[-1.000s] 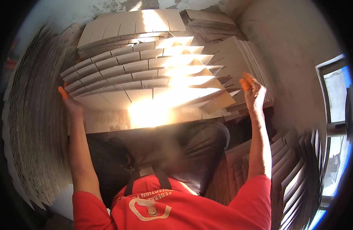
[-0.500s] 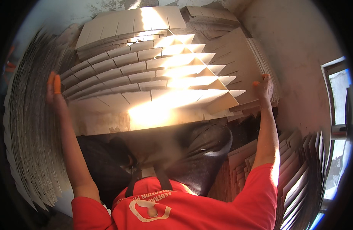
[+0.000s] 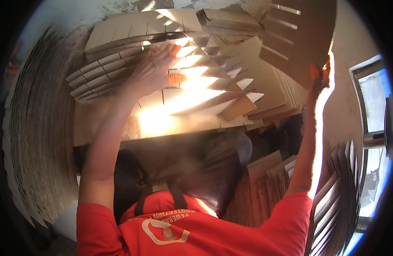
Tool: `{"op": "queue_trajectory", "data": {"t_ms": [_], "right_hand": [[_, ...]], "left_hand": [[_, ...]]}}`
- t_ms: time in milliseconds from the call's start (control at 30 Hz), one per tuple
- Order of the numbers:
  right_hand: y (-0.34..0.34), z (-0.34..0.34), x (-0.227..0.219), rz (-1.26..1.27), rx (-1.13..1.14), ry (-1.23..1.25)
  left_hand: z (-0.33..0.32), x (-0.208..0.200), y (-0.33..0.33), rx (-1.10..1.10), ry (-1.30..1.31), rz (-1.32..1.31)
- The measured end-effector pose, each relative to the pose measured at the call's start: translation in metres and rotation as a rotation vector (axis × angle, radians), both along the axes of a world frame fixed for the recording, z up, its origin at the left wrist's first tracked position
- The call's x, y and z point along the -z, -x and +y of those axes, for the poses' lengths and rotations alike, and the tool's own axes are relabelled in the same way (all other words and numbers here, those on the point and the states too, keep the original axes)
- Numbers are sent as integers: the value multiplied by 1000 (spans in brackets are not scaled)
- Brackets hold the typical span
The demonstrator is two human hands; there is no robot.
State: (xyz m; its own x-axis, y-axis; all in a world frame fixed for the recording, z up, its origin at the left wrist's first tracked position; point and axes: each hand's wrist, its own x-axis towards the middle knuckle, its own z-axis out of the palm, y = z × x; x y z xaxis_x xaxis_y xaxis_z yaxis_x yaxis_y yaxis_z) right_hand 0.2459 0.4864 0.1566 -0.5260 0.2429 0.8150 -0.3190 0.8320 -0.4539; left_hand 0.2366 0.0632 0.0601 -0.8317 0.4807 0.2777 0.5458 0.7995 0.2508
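Observation:
A grid of slotted cardboard dividers point(image 3: 103, 80), fitted crosswise into cells, lies across my lap in bright sunlight. My left hand point(image 3: 156, 70), orange covers on some fingertips, is over the middle of this grid with its fingers spread, a little blurred. Whether it touches the cardboard edges I cannot tell. At the upper right my right hand point(image 3: 322, 77) grips the lower edge of a slotted cardboard sheet point(image 3: 305, 40), raised and tilted. Light shows through the sheet's slots. An orange cover is on my right thumb too.
A tall stack of cardboard sheets point(image 3: 39, 128) stands along the left. More slotted sheets point(image 3: 115, 32) lie behind the grid, and a pile point(image 3: 264, 72) lies to its right. Upright cardboard pieces point(image 3: 333, 192) fill the lower right, below a window point(image 3: 375, 102) in the wall.
My left hand has moved from the grid's left end in over its middle. My right hand has risen, now with a slotted sheet in it. The grid has shifted slightly left.

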Motion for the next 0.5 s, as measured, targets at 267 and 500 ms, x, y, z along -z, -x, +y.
{"op": "queue_trajectory", "data": {"t_ms": [267, 500], "right_hand": [[-38, -68, -65, -534, -454, 100], [-45, -106, -62, -602, -562, 53]], "left_hand": [[-18, 8, -64, 100, -177, 178], [-9, 33, -66, 33, -297, 46]]}}
